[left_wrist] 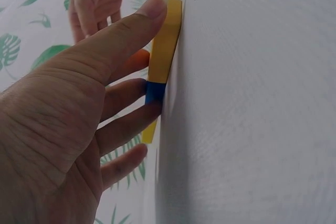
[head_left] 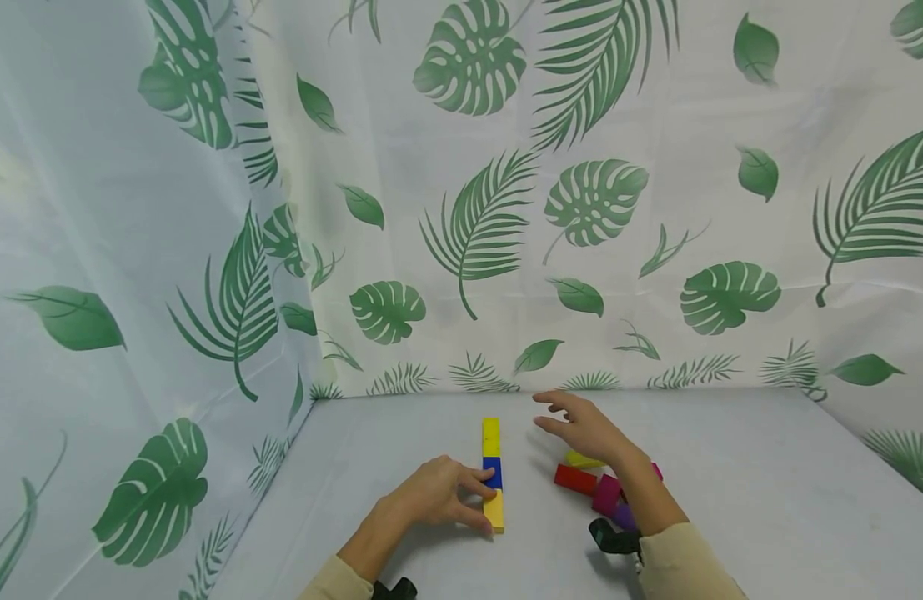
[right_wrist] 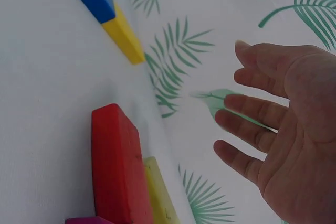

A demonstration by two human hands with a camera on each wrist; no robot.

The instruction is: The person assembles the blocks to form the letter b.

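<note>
Three blocks stand end to end in a straight row: a far yellow block (head_left: 491, 437), a blue block (head_left: 492, 472) and a near yellow block (head_left: 494, 512). My left hand (head_left: 444, 493) reaches this row from its left side. Its thumb lies at the near end of the near yellow block, and its fingers bend over by the blue one, pinching the near yellow block. In the right wrist view, my right hand (right_wrist: 283, 114) holds nothing, its fingers apart and loosely bent. It hovers above the table, beyond a red block (head_left: 576, 479).
Beside the red block, under my right forearm, lie another yellow block (head_left: 584, 460), a magenta block (head_left: 606, 495) and a purple block (head_left: 624, 517). A leaf-patterned curtain (head_left: 506, 350) rises behind the white table (head_left: 769, 500) and along its left side.
</note>
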